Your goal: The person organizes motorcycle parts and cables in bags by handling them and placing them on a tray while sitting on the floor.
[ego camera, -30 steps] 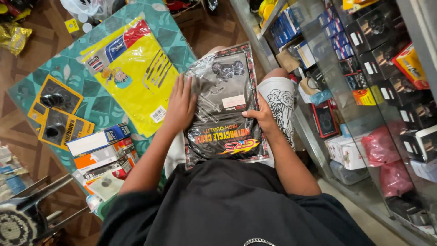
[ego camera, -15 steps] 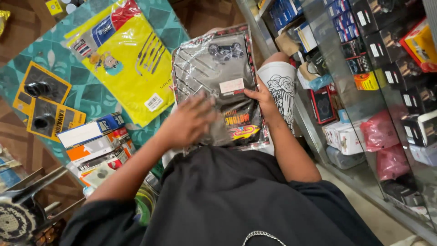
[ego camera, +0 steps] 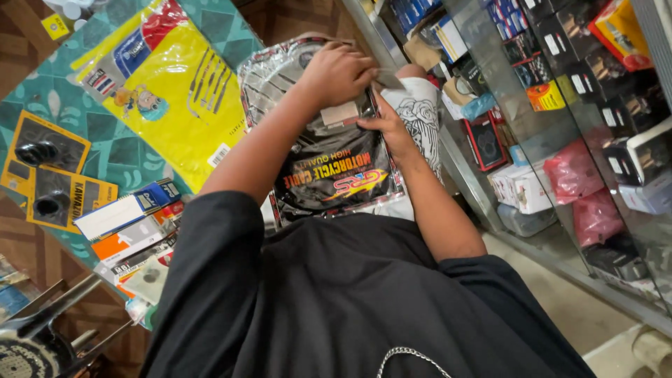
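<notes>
A clear plastic packet with a black printed card and a coiled cable inside rests on my lap. My left hand is closed over the packet's top edge, fingers curled down on it. My right hand pinches the packet's right edge beside a pale label. Behind the packet, my knee in pale printed shorts shows.
A large yellow packet lies on a teal patterned mat to the left, with yellow-backed black parts and several small boxes. A glass display case full of packaged goods runs along the right. Metal parts sit bottom left.
My left hand slid from the packet's lower left up to its top edge and closed on it. The packet tilted and rose slightly. My right hand stayed on the right edge.
</notes>
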